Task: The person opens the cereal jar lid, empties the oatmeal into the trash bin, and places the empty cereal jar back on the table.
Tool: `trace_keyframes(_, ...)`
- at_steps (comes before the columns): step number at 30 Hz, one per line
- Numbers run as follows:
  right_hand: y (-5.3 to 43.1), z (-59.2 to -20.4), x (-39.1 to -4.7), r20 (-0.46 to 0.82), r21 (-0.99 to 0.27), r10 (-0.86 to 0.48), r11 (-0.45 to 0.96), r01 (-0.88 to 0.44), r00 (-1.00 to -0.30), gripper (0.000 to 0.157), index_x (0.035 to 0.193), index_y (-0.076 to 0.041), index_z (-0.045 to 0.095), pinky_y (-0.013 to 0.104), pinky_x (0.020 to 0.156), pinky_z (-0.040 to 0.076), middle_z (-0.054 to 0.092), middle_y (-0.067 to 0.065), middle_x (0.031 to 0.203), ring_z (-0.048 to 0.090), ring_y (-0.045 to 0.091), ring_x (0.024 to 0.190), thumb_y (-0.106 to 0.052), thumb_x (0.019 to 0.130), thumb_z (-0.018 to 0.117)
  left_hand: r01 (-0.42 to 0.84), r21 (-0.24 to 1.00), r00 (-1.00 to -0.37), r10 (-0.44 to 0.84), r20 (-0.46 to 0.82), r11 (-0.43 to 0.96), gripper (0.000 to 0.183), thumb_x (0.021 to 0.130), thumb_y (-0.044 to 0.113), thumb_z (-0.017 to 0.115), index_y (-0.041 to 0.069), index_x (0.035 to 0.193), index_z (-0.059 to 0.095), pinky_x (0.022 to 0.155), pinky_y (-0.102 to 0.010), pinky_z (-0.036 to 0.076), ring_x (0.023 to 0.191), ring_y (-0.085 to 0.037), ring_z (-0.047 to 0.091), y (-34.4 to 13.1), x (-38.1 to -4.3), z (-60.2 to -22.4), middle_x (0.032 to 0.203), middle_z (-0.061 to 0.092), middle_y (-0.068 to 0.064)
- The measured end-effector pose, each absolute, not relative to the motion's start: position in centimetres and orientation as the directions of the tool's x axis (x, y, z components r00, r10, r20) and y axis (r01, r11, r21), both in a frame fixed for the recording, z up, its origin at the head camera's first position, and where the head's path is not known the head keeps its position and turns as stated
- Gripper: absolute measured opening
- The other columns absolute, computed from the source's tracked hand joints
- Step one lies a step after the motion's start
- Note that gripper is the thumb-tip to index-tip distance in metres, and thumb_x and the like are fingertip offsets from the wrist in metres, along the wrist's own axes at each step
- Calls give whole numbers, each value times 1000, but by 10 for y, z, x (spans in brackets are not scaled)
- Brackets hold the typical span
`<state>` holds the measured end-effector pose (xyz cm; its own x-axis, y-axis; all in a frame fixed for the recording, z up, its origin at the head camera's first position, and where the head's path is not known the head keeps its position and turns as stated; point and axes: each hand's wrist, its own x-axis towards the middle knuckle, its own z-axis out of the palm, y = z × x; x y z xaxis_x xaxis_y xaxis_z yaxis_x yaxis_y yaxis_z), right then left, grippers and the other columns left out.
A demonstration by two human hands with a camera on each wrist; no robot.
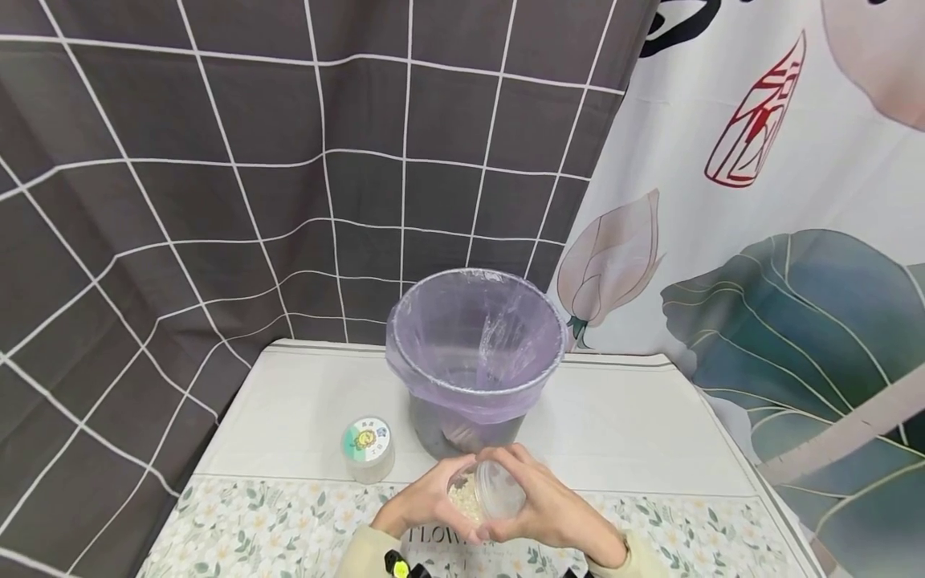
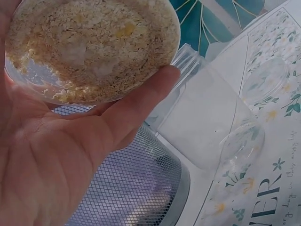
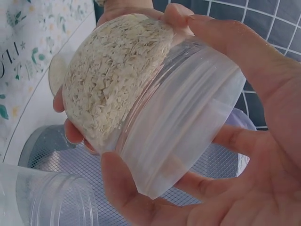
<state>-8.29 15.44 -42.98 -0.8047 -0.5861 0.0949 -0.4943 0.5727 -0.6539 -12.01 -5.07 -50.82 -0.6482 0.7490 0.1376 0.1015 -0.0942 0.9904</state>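
Note:
My left hand [image 1: 428,496] grips the base end of a clear plastic jar [image 3: 115,77] partly filled with pale flakes. The jar is tipped on its side, and its flake-covered bottom shows in the left wrist view. My right hand [image 1: 555,507] grips the translucent lid [image 3: 186,117] at the jar's mouth, thumb and fingers spread round its rim. Whether the lid is threaded on, I cannot tell. Below the hands stands another clear jar [image 2: 207,108], with a threaded mouth and no flakes visible in it. The head view hides it.
Behind the hands stands a mesh bin [image 1: 477,393] lined with a purple bag. A jar with a green and white label [image 1: 368,444] stands to its left. A floral cloth [image 1: 282,522] covers the front of the white table [image 1: 303,401]; a dark grid curtain [image 1: 289,185] hangs behind.

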Motion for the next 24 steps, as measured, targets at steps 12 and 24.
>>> trace_keyframes(12,155,-430,-83,129,-648,-621,538,-539,-774,77,131,-24,42,47,85,46,41,-7,124,44,20,113,-51,66,74,219,974,-701,704,112,63,84,61,25,82,17,134,42,92,-26,43,104,-12,55,-55,-116,-502,122,56,-3)
trace_keyframes(24,152,-430,-88,6,-795,-491,527,-302,-871,62,138,-17,36,64,90,36,42,16,126,41,38,119,-38,85,62,415,867,-812,542,216,275,90,53,39,87,21,128,40,96,-36,43,109,-14,50,-43,-100,-493,122,50,2)
